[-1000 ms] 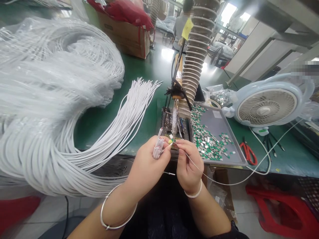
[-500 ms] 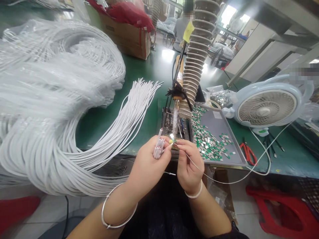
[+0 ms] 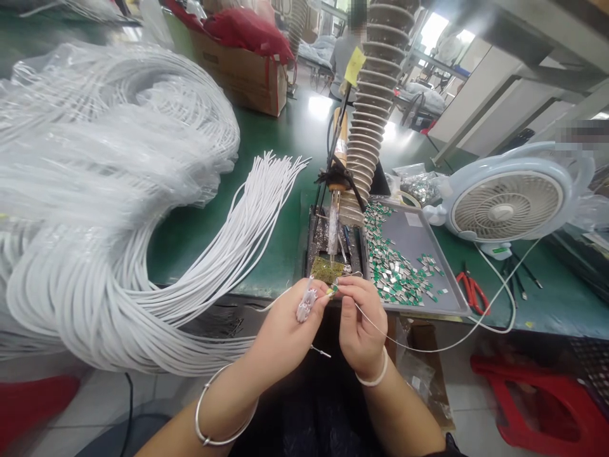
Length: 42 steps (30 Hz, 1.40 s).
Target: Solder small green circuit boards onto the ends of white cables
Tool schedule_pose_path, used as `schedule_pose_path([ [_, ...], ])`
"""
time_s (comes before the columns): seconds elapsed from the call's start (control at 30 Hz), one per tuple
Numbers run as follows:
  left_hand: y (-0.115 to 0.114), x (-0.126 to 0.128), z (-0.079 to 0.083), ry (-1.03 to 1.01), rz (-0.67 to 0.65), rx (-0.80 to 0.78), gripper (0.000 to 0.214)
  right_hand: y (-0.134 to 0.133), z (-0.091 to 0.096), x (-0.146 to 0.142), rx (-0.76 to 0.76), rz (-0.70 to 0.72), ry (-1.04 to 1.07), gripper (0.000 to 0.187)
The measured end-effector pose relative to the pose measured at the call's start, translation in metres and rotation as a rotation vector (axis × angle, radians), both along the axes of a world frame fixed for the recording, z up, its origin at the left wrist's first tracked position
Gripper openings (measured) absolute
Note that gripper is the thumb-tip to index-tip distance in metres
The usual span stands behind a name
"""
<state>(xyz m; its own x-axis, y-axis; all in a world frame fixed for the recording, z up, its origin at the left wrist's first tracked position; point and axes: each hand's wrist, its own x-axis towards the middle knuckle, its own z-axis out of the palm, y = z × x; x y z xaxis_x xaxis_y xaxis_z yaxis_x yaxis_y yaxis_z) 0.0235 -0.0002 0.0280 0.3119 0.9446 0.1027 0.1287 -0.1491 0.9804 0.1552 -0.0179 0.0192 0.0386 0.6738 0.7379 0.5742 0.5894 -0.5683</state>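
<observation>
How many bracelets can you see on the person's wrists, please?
2: a silver wire bangle on the left wrist and a white band on the right wrist. Sleeves or forearms could hide others.

Green workbench (image 3: 280, 247) shows between the fanned white cable ends (image 3: 266, 190) and the upright soldering iron (image 3: 334, 222), giving a hand a narrow way forward above the left hand (image 3: 290, 336) and right hand (image 3: 361, 330). The large coil of white cables in clear plastic (image 3: 95, 190) blocks the left of the frame, while the ribbed white spiral column (image 3: 375, 114) rises at upper centre. To the right, the grey metal tray of green-and-silver clips (image 3: 409, 235), pale blue round fan (image 3: 504, 212) and thin white wire (image 3: 457, 346) crossing the lower right stand in the way.
</observation>
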Motion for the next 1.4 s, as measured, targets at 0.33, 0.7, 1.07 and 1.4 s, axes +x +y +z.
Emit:
schedule_pose_path([
  [0.33, -0.005, -0.005, -0.019, -0.283, 0.251, -0.310, 0.026, -0.019, -0.005, 0.017, -0.091, -0.020, -0.054, 0.026],
  [0.7, -0.009, 0.001, -0.007, -0.734, 0.179, -0.426, 0.017, -0.023, -0.013, -0.001, -0.371, 0.237, -0.175, 0.012],
  [1.07, -0.011, -0.004, -0.017, -0.459, 0.173, -0.305, 0.018, -0.024, -0.020, -0.006, -0.374, 0.208, -0.239, 0.012],
  [1.4, -0.012, -0.011, -0.014, -0.095, 0.181, -0.161, 0.027, -0.028, -0.009, 0.006, -0.355, 0.105, -0.250, 0.012],
])
